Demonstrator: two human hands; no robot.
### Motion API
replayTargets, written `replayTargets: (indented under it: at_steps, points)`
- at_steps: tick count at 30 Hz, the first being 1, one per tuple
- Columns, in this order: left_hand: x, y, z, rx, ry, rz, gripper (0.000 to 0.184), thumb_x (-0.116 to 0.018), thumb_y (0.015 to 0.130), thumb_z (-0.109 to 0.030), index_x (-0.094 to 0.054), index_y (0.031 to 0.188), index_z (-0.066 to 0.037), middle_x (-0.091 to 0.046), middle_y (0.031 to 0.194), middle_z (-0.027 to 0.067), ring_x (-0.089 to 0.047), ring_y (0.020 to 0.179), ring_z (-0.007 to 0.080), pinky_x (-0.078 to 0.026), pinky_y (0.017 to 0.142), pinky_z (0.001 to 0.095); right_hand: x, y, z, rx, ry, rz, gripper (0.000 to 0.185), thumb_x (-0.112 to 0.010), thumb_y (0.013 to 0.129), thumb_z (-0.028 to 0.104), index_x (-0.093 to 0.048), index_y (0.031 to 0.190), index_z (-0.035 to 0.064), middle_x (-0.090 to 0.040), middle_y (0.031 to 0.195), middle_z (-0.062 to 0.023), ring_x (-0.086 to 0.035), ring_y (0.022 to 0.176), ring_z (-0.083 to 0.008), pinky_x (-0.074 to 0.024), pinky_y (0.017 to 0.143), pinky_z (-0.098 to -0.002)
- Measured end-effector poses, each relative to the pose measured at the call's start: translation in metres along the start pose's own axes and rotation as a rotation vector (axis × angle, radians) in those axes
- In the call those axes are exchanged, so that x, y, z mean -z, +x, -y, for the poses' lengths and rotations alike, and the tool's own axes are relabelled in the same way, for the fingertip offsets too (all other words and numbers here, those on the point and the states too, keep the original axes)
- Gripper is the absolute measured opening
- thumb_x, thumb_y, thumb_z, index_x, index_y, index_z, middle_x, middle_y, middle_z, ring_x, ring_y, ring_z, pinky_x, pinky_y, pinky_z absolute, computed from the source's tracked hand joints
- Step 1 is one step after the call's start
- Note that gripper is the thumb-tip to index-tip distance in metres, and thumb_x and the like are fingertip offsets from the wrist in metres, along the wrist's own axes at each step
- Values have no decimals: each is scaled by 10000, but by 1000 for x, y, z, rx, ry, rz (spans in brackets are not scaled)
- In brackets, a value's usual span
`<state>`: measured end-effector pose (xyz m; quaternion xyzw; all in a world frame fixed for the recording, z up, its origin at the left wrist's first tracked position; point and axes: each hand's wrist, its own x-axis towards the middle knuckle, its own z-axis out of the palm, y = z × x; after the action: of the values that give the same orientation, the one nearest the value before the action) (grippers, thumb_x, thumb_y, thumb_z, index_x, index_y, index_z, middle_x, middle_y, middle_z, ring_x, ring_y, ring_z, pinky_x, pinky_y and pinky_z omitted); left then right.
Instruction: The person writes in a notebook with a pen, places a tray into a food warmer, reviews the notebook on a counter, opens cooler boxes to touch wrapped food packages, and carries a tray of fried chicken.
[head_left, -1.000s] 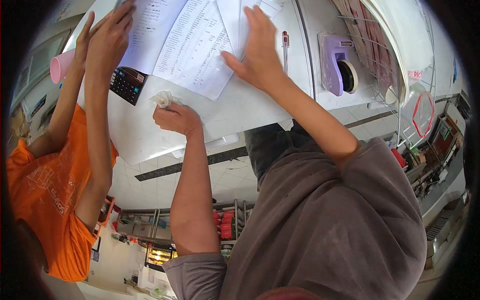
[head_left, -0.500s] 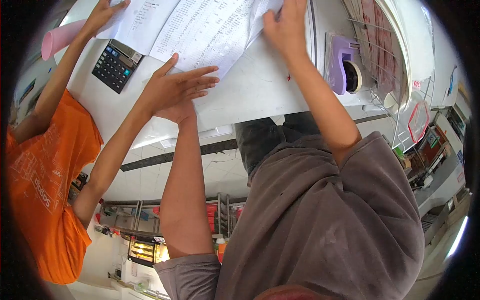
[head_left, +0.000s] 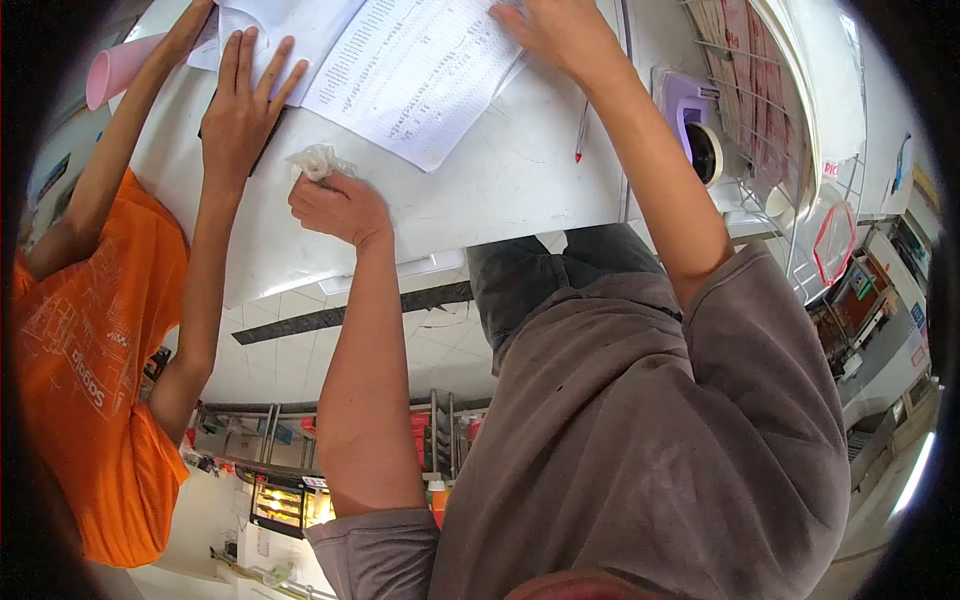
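My left hand (head_left: 342, 208) is closed around a crumpled clear plastic bag (head_left: 320, 162), just above the white table. An open book of printed lists (head_left: 400, 95) lies past it, its right page flat. My right hand (head_left: 570, 35) rests at that page's upper right edge, thumb stretched out, other fingers partly cut off by the frame. A co-worker in an orange shirt presses one spread hand (head_left: 238, 110) on the left page; their other hand is at the top edge. Beneath the nearer hand, a calculator (head_left: 270, 140) is mostly hidden.
A red-tipped pen (head_left: 580, 135) lies right of the book. Farther right are a purple tape dispenser (head_left: 685, 110) and a wire rack (head_left: 760, 90) of papers. A pink cup (head_left: 120, 72) stands at the far left. The table's near edge (head_left: 420, 236) runs in front of my body.
The co-worker's hand has moved left from over my left hand onto the left page, covering the calculator and uncovering the plastic bag. The right page now lies flatter; my right hand shifted up and left.
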<state>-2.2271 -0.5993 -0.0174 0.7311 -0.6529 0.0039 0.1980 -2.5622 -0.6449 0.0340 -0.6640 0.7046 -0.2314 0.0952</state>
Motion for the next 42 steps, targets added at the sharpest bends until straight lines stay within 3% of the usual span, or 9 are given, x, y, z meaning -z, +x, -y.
replayTargets:
  at_steps: [4,10,12,15,18,19,25,30,42]
  points:
    - [-2,-2,0,22,4,15,250,-530,942,-146,-549,1151,-9,-556,1142,187,-509,1085,390,-374,906,520,10,-11,11,42,-266,348,730,-671,905,251,-385,1535,19,-347,1582,-283,-333,1464,-440,-180,1199,-673]
    - [1,-5,1,3,41,24,285,-542,942,-161,-550,1177,0,-563,1183,194,-505,1107,394,-377,914,519,17,-56,30,56,-272,399,696,-694,913,274,-430,1539,119,-275,1618,-296,-213,1519,-491,-151,1178,-739]
    - [-2,-7,5,16,127,32,356,-562,957,-223,-565,1213,24,-591,1239,204,-521,1175,394,-390,975,543,13,-78,37,115,-280,347,817,-735,906,344,-347,1566,60,-277,1617,-292,-239,1518,-466,-200,1212,-637]
    - [-18,-7,31,711,-1009,399,446,-524,986,-318,-519,1304,-4,-550,1342,183,-493,1240,369,-368,1033,522,2,-103,37,151,-197,311,855,-760,893,343,-337,1556,9,-278,1607,-306,-259,1505,-471,-228,1224,-586]
    - [-13,-2,33,65,-169,449,462,-532,986,-310,-507,1314,15,-537,1356,210,-483,1250,389,-360,1037,529,-1,-113,40,154,-132,348,837,-741,905,347,-342,1563,18,-249,1627,-298,-208,1527,-476,-197,1234,-597]
    - [-11,-4,29,-1,-32,359,467,-534,986,-307,-503,1317,21,-533,1361,218,-479,1253,395,-358,1038,532,0,-115,42,152,-122,371,836,-730,914,358,-336,1573,27,-234,1640,-290,-181,1541,-474,-180,1240,-603]
    - [-9,-8,18,17,118,167,501,-549,986,-291,-478,1337,59,-507,1390,272,-459,1274,435,-342,1045,547,2,-127,65,206,-91,505,821,-746,909,338,-331,1616,296,-151,1698,-210,-109,1545,-516,-144,1207,-702]
    - [4,-3,4,108,36,204,536,-570,969,-235,-443,1349,120,-465,1422,342,-438,1291,492,-326,1050,569,-7,-129,70,201,-66,469,747,-732,913,297,-397,1580,338,-191,1677,-222,-129,1509,-568,-160,1150,-772]
    - [3,3,11,-45,-14,141,372,-542,900,-153,-607,1100,154,-613,1188,374,-555,1093,500,-390,956,568,-9,-131,72,165,-59,464,744,-735,904,251,-418,1570,347,-170,1686,-205,-95,1524,-548,-160,1117,-810]
